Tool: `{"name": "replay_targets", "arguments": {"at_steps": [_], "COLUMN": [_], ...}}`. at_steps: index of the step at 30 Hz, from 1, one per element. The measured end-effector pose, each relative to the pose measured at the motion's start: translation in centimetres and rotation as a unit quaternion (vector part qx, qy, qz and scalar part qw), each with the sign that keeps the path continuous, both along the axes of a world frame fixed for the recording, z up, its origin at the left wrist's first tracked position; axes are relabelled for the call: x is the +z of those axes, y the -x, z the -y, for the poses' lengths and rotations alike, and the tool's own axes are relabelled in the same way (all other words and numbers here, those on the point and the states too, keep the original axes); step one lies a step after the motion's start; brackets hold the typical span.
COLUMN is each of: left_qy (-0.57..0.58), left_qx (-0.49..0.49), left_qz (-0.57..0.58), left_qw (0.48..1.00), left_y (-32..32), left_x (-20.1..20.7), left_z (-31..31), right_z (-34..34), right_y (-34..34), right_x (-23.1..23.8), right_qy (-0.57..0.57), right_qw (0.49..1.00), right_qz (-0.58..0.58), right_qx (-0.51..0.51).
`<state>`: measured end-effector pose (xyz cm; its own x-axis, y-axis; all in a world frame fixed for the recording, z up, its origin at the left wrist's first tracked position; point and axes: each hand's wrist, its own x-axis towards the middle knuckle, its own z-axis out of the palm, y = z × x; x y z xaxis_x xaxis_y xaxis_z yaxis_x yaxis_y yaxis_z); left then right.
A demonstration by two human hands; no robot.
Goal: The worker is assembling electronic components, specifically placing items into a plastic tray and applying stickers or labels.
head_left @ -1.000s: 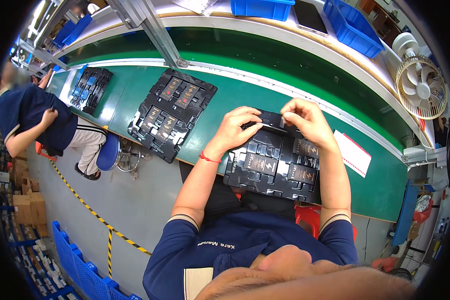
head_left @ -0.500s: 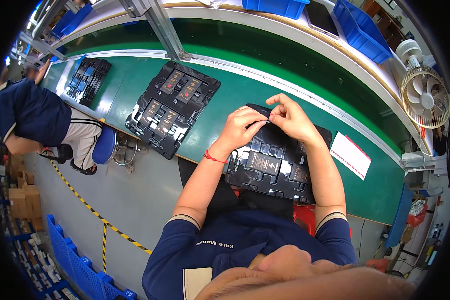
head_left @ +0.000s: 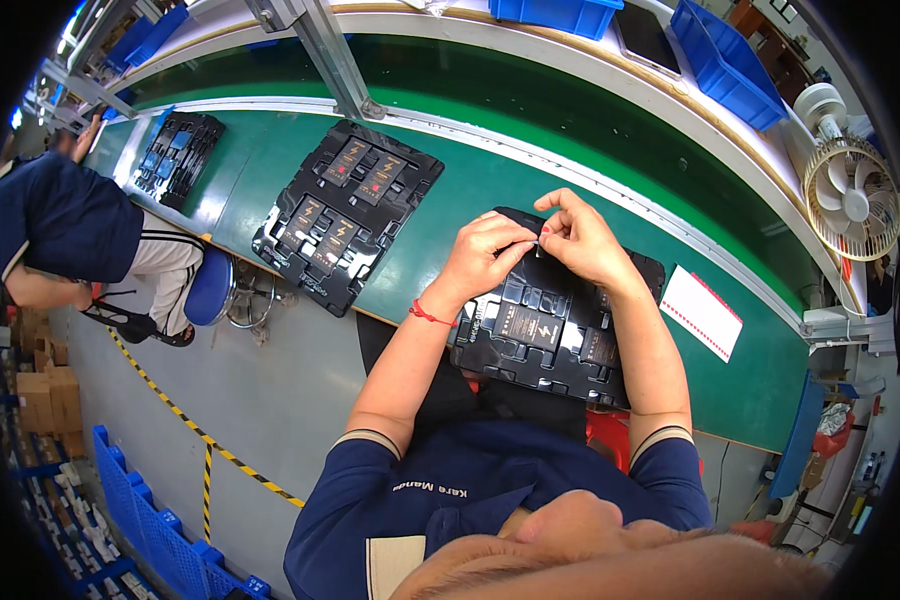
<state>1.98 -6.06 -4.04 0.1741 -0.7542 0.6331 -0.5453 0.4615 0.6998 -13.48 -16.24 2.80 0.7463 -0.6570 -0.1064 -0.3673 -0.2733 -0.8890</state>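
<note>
My left hand point(head_left: 482, 257) and my right hand point(head_left: 585, 240) meet fingertip to fingertip over the far part of a black moulded plastic tray point(head_left: 480, 358). Thumb and forefinger of each are pinched together on a tiny pale piece between them, too small to name. The right hand's other fingers curl above its pinch. In the tray's pockets lie flat black batteries, one point(head_left: 528, 327) near the middle and another point(head_left: 600, 346) beside my right forearm. My hands and right forearm cover part of the tray. A red cord circles my left wrist.
Left along the green table point(head_left: 420, 262) lies a second black tray point(head_left: 305, 270) holding several batteries. A white sheet with red edging point(head_left: 705, 312) lies to the right. Blue bins point(head_left: 728, 62) and a fan point(head_left: 850, 195) stand beyond. A co-worker point(head_left: 65, 215) sits at far left.
My hands hold nearly the same pinch, with only slight finger movement. At far left the co-worker's arm and leg have shifted a little.
</note>
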Motion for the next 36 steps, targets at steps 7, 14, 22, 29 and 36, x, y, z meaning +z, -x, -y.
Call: {"name": "replay_targets", "arguments": {"at_steps": [7,14,22,29,36], "left_qy": [-0.003,-0.004,0.003,0.015,0.006], "left_qx": [0.0,0.0,0.003,0.0,-0.001], "left_qz": [-0.007,-0.007,0.0,0.004,0.022], "left_qw": [1.0,1.0,1.0,1.0,1.0], "left_y": [0.0,0.0,0.0,0.2,-0.1], "left_x": [-0.1,-0.1,0.2,0.5,0.9], "left_z": [0.0,0.1,-0.1,0.2,-0.8], "right_z": [-0.4,-1.5,-2.9,-2.3,-2.7], "right_y": [-0.2,0.3,0.3,-0.4,1.8], "right_x": [0.9,2.0,1.9,0.6,0.0], "right_qy": [0.011,0.243,0.51,0.551,0.513], "right_qw": [1.0,0.968,0.859,0.833,0.852], "right_qz": [-0.019,-0.061,-0.038,-0.029,-0.079], "right_qx": [-0.005,-0.031,0.036,0.049,0.071]}}
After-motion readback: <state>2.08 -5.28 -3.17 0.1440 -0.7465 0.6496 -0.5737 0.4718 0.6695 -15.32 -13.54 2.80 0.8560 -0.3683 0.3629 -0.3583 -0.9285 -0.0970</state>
